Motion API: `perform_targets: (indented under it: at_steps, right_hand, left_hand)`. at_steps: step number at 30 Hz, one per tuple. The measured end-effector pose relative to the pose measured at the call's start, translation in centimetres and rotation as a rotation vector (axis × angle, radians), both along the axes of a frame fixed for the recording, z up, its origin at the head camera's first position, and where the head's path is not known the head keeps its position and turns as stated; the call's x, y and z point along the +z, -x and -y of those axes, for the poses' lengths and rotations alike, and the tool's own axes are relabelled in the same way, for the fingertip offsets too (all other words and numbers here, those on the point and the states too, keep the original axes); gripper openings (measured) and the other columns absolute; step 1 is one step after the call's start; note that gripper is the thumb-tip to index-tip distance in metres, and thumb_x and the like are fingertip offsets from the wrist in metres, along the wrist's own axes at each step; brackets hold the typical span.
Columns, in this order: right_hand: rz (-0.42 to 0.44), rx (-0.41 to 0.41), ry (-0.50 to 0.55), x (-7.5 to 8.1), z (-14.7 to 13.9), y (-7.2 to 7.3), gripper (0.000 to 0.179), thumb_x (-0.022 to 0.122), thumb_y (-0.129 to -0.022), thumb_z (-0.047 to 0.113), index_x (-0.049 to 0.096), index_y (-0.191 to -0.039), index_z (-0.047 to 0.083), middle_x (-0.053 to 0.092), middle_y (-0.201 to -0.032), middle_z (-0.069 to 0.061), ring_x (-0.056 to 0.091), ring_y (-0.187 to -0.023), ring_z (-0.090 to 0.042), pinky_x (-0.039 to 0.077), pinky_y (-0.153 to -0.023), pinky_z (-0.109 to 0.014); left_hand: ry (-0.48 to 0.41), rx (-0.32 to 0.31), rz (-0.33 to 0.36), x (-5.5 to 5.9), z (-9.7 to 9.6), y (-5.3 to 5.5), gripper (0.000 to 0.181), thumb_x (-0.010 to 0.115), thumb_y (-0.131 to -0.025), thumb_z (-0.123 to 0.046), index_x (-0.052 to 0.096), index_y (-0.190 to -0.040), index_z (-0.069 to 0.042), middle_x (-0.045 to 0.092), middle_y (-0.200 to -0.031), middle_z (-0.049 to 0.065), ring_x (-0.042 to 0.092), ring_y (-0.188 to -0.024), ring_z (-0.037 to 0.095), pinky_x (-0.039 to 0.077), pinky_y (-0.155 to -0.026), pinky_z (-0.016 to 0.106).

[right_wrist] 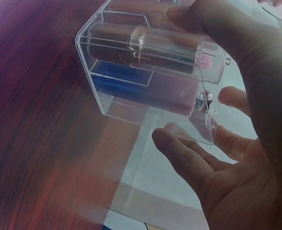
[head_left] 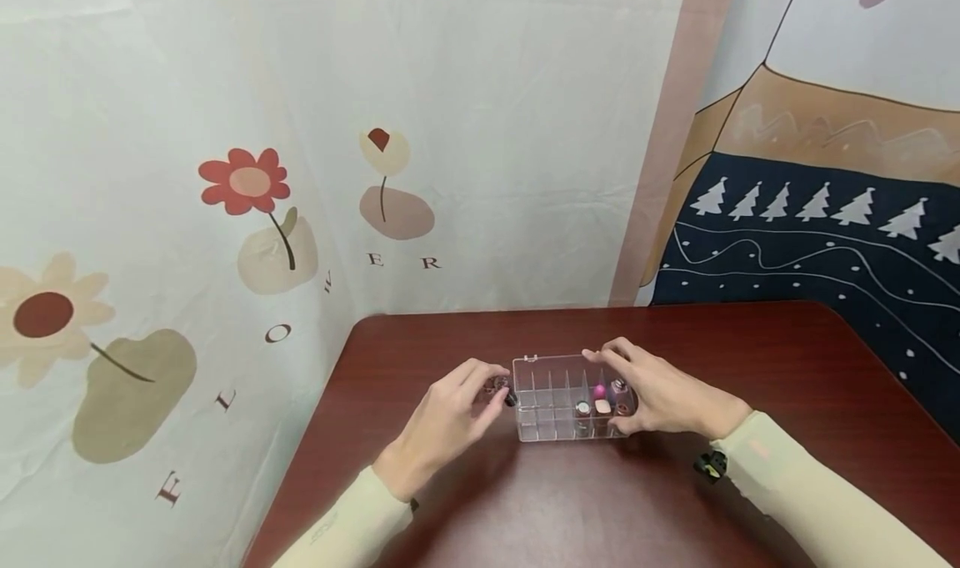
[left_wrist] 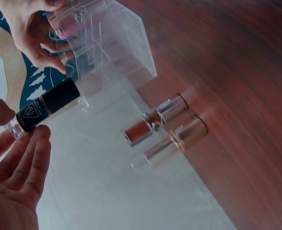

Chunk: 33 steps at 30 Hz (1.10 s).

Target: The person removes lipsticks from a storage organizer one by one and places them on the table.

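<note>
My left hand (head_left: 446,409) pinches a small black tube with white lettering and a clear end (left_wrist: 47,105), between thumb and fingers, just left of a clear compartment box (head_left: 540,418). Around the box's right end, my right hand (head_left: 671,397) holds it, thumb on the near side and fingers over the far side. Several cosmetic tubes stand in the right-hand compartments. Among these, a blue and pink tube (right_wrist: 145,88) shows through the wall in the right wrist view.
Beyond the left hand stand a clear tube with red-brown contents (left_wrist: 143,129) and a pale gold tube (left_wrist: 174,143). The red-brown table (head_left: 570,510) meets a printed cloth wall (head_left: 510,176) at its back and left.
</note>
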State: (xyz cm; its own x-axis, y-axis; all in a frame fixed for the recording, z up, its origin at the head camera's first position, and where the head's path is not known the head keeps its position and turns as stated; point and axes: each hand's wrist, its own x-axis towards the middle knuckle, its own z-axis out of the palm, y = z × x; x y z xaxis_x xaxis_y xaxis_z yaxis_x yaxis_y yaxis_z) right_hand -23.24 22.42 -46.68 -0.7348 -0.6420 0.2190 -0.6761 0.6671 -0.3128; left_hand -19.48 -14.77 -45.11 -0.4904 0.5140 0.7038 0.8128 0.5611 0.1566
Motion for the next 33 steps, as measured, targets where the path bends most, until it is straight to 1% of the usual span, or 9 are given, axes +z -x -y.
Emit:
perform_targets:
  at_steps: [4, 11, 15, 19, 23, 25, 27, 33]
  right_hand:
    - [-0.008, -0.001, -0.005, -0.2, 0.0, 0.0, 0.11, 0.11, -0.077, 0.029, 0.056, -0.171, 0.012, 0.063, -0.147, -0.011, 0.07, -0.125, -0.025, 0.068, -0.109, -0.053]
    - [-0.032, 0.008, -0.001, -0.4, 0.0, 0.1, 0.11, 0.109, -0.075, 0.028, 0.057, -0.17, 0.011, 0.063, -0.146, -0.01, 0.071, -0.125, -0.026, 0.068, -0.108, -0.053]
    - [-0.04, 0.012, 0.002, -0.4, 0.0, 0.1, 0.109, 0.11, -0.075, 0.028, 0.057, -0.17, 0.011, 0.064, -0.145, -0.01, 0.072, -0.124, -0.026, 0.068, -0.107, -0.053]
    - [-0.027, 0.012, 0.003, -0.4, -0.1, 0.1, 0.109, 0.11, -0.076, 0.028, 0.057, -0.17, 0.01, 0.063, -0.146, -0.01, 0.071, -0.125, -0.027, 0.068, -0.108, -0.054]
    - [-0.027, 0.008, 0.001, -0.3, -0.1, 0.1, 0.11, 0.109, -0.075, 0.027, 0.057, -0.17, 0.01, 0.063, -0.146, -0.01, 0.071, -0.126, -0.027, 0.068, -0.109, -0.054]
    - [-0.037, 0.01, 0.002, -0.3, -0.1, 0.0, 0.11, 0.109, -0.075, 0.027, 0.057, -0.17, 0.01, 0.064, -0.145, -0.01, 0.072, -0.125, -0.027, 0.068, -0.108, -0.054]
    - [-0.046, 0.012, 0.005, -0.4, -0.1, 0.0, 0.11, 0.109, -0.074, 0.027, 0.057, -0.17, 0.01, 0.064, -0.145, -0.011, 0.072, -0.124, -0.027, 0.068, -0.107, -0.054]
    - [-0.044, 0.01, 0.006, -0.3, 0.0, 0.0, 0.11, 0.11, -0.075, 0.027, 0.057, -0.17, 0.012, 0.063, -0.146, -0.01, 0.071, -0.125, -0.026, 0.068, -0.108, -0.052]
  left_hand:
    - [-0.006, 0.024, 0.006, -0.3, 0.7, -0.1, 0.027, 0.086, -0.097, 0.001, 0.078, -0.122, -0.005, 0.076, -0.107, 0.003, 0.077, -0.083, 0.012, 0.065, -0.077, 0.017]
    - [-0.004, 0.049, 0.027, -0.8, 1.8, -0.1, 0.027, 0.085, -0.098, 0.002, 0.078, -0.122, -0.006, 0.076, -0.107, 0.002, 0.081, -0.087, 0.011, 0.066, -0.082, 0.016]
    - [0.002, 0.079, 0.025, -1.1, 2.5, 0.1, 0.026, 0.086, -0.098, 0.0, 0.079, -0.122, -0.005, 0.077, -0.109, 0.002, 0.082, -0.09, 0.013, 0.067, -0.082, 0.02]
    - [0.011, 0.123, 0.022, -1.4, 3.2, 0.1, 0.026, 0.087, -0.098, -0.002, 0.079, -0.122, -0.008, 0.078, -0.11, 0.001, 0.079, -0.09, 0.012, 0.066, -0.078, 0.022]
    - [0.032, 0.162, 0.045, -1.5, 3.7, 0.1, 0.023, 0.086, -0.101, -0.005, 0.08, -0.122, -0.009, 0.078, -0.11, 0.0, 0.074, -0.088, 0.009, 0.063, -0.075, 0.022]
    - [0.039, 0.172, 0.059, -1.5, 4.0, 0.2, 0.022, 0.085, -0.101, -0.006, 0.08, -0.122, -0.009, 0.078, -0.11, 0.0, 0.071, -0.087, 0.009, 0.061, -0.073, 0.022]
    - [0.036, 0.174, 0.056, -1.6, 4.2, 0.3, 0.022, 0.086, -0.101, -0.005, 0.08, -0.122, -0.009, 0.078, -0.109, 0.001, 0.07, -0.085, 0.009, 0.06, -0.072, 0.022]
    - [0.026, 0.178, 0.031, -1.8, 4.7, 0.7, 0.024, 0.088, -0.098, -0.004, 0.08, -0.121, -0.008, 0.078, -0.108, 0.002, 0.068, -0.083, 0.009, 0.058, -0.07, 0.021]
